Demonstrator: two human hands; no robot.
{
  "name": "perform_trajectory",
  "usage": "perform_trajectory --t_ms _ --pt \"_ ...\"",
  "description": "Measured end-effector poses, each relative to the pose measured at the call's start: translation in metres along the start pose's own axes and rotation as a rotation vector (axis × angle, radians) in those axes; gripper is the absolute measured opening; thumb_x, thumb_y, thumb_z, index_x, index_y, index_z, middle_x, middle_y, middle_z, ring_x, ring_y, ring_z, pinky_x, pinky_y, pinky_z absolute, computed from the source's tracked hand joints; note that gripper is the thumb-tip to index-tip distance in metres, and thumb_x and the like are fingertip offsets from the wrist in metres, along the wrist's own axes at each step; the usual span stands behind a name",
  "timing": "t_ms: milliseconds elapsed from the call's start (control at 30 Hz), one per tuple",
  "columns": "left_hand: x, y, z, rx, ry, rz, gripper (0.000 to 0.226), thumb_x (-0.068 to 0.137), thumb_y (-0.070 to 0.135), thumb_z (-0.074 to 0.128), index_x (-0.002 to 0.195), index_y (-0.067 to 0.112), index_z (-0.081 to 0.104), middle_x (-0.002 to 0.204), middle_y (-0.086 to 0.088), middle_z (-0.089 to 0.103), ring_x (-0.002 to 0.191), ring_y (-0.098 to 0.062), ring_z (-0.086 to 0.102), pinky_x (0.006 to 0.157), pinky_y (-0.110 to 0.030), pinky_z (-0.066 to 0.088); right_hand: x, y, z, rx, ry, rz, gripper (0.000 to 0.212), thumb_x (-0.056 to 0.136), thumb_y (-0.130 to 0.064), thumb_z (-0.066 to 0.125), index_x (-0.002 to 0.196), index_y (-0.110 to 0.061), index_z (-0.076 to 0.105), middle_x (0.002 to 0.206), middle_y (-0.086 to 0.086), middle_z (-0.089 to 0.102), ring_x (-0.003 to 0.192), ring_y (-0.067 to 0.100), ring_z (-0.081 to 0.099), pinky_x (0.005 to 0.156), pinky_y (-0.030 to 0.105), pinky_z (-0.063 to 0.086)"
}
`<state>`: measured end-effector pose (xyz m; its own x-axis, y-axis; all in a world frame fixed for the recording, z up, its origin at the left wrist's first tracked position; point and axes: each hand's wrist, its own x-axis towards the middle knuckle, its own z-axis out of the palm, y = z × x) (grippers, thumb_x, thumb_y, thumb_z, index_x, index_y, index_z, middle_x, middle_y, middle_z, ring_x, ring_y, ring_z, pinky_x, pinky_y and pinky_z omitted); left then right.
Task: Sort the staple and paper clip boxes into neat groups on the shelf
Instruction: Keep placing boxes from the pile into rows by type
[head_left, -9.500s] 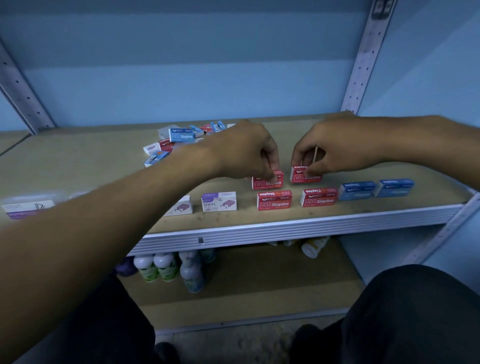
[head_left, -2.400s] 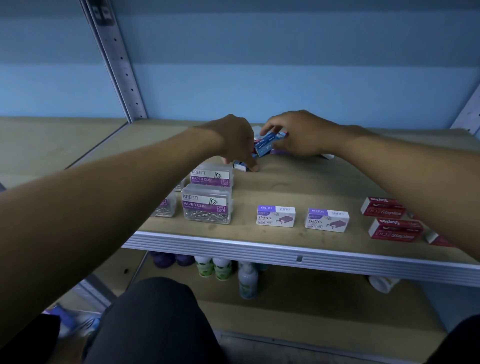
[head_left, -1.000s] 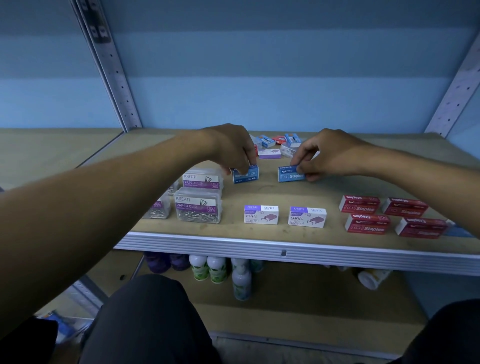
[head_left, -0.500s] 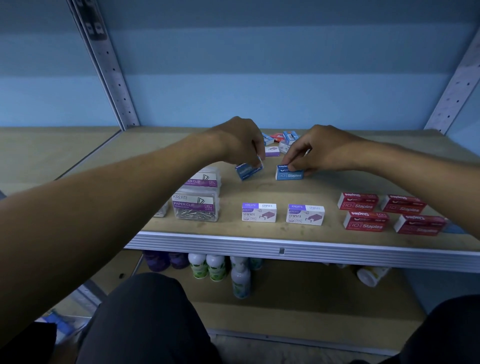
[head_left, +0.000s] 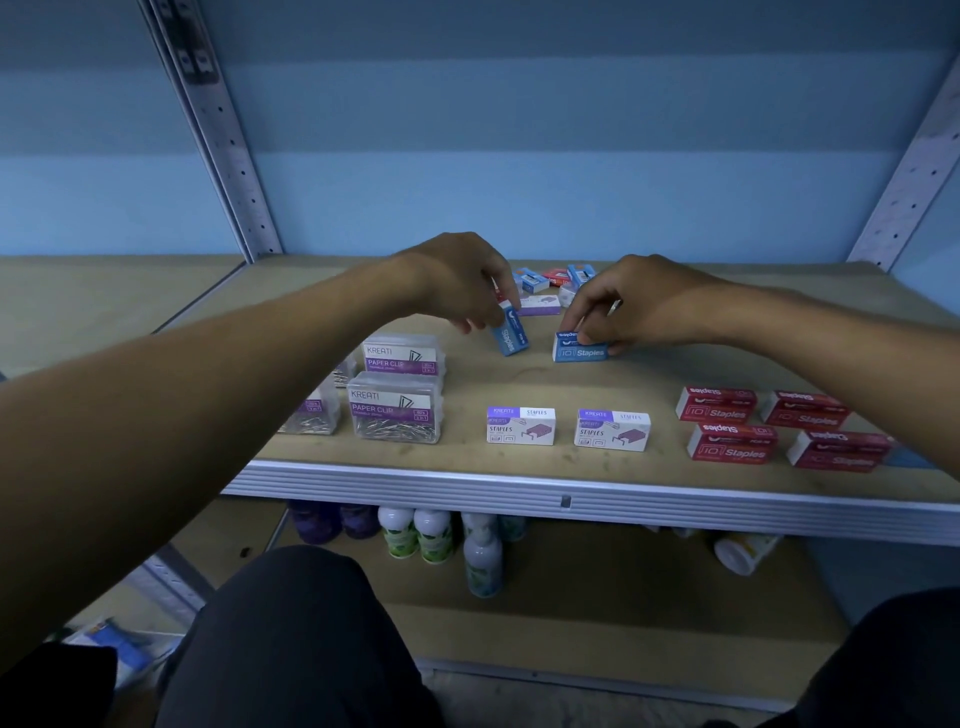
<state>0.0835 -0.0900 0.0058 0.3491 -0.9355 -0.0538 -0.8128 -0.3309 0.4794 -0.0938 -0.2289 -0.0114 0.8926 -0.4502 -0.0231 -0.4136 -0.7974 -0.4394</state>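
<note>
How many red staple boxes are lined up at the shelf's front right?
4: back-left, back-right, front-left, front-right. Another red box lies in the rear pile; more may be hidden.

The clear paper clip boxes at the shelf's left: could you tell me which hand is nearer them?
Left. The left hand hovers just behind the paper clip boxes; the right hand is further right.

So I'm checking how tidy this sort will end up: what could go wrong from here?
1. The left hand holds a blue box tilted on one end; set down like that, it may tip or land askew beside the right hand's box.
2. The unsorted pile lies just behind both hands, so a wrist could scatter it.
3. The red boxes lie near the shelf edge under the right forearm.
</note>
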Motion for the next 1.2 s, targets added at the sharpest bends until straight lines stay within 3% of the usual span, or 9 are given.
perform_trajectory --t_ms 133,233,400,533,700,900,1033,1200 --pt "0.000 -0.003 -0.008 0.148 -0.007 -0.018 0.016 0.082 0.017 0.077 0.098 0.020 0.074 0.090 0.001 0.072 0.063 -0.008 0.065 0.062 -0.021 0.053 -0.001 -0.002 0.000 0.012 -0.004 -0.011 0.018 0.090 -0.015 0.071 0.094 -0.031 0.078 0.081 -0.008 0.073 0.059 0.001 0.070 0.059 0.011 0.045" --pt "0.001 -0.007 -0.012 0.253 0.000 -0.061 0.019 0.077 0.023 0.083 0.095 0.023 0.075 0.086 0.002 0.075 0.062 -0.009 0.067 0.057 -0.020 0.047 -0.001 -0.002 0.000 0.009 -0.006 -0.008 0.018 0.090 -0.015 0.071 0.095 -0.031 0.078 0.082 -0.008 0.074 0.060 0.003 0.070 0.059 0.011 0.044" --pt "0.002 -0.014 -0.010 0.273 0.011 -0.123 0.023 0.072 0.024 0.088 0.093 0.021 0.078 0.086 0.001 0.076 0.054 -0.003 0.068 0.048 -0.016 0.047 -0.001 -0.001 -0.001 0.013 -0.008 0.001 0.017 0.090 -0.015 0.071 0.096 -0.029 0.078 0.085 -0.005 0.075 0.060 0.002 0.071 0.057 0.008 0.045" --pt "0.004 -0.018 -0.007 0.269 -0.002 -0.122 0.023 0.072 0.022 0.087 0.093 0.021 0.079 0.086 0.001 0.077 0.068 -0.010 0.072 0.056 -0.019 0.053 -0.001 -0.001 -0.001 0.012 -0.009 0.002 0.017 0.090 -0.017 0.071 0.097 -0.030 0.078 0.085 -0.006 0.075 0.064 0.006 0.073 0.062 0.012 0.046" --pt "0.005 -0.017 -0.002 0.285 0.001 -0.063 0.020 0.074 0.021 0.085 0.093 0.023 0.079 0.086 0.003 0.076 0.058 -0.006 0.065 0.056 -0.018 0.047 0.000 0.001 -0.001 0.003 -0.005 0.004 0.016 0.090 -0.017 0.071 0.095 -0.031 0.078 0.081 -0.008 0.074 0.059 0.001 0.070 0.052 0.002 0.039" --pt "0.004 -0.017 0.002 0.331 0.031 -0.022 0.021 0.074 0.024 0.085 0.094 0.025 0.079 0.089 0.006 0.074 0.064 -0.013 0.066 0.060 -0.021 0.047 -0.001 0.001 0.000 0.001 -0.007 -0.002 0.014 0.089 -0.020 0.072 0.096 -0.031 0.078 0.085 -0.007 0.076 0.066 0.005 0.074 0.064 0.013 0.047" --pt "0.002 -0.016 0.003 0.296 0.056 -0.006 0.020 0.074 0.022 0.085 0.094 0.022 0.080 0.087 0.005 0.074 0.060 -0.008 0.064 0.054 -0.018 0.045 -0.001 0.001 -0.001 -0.010 0.014 0.004 0.013 0.089 -0.021 0.073 0.096 -0.030 0.079 0.085 -0.008 0.076 0.064 0.003 0.073 0.057 0.007 0.043" --pt "-0.002 -0.005 0.004 0.257 0.072 0.032 0.019 0.075 0.022 0.084 0.093 0.020 0.079 0.079 0.005 0.073 0.061 -0.013 0.068 0.065 -0.026 0.057 -0.009 -0.001 -0.009 -0.023 0.042 -0.005 0.012 0.088 -0.024 0.073 0.096 -0.032 0.079 0.085 -0.010 0.077 0.063 -0.002 0.070 0.075 0.021 0.051"
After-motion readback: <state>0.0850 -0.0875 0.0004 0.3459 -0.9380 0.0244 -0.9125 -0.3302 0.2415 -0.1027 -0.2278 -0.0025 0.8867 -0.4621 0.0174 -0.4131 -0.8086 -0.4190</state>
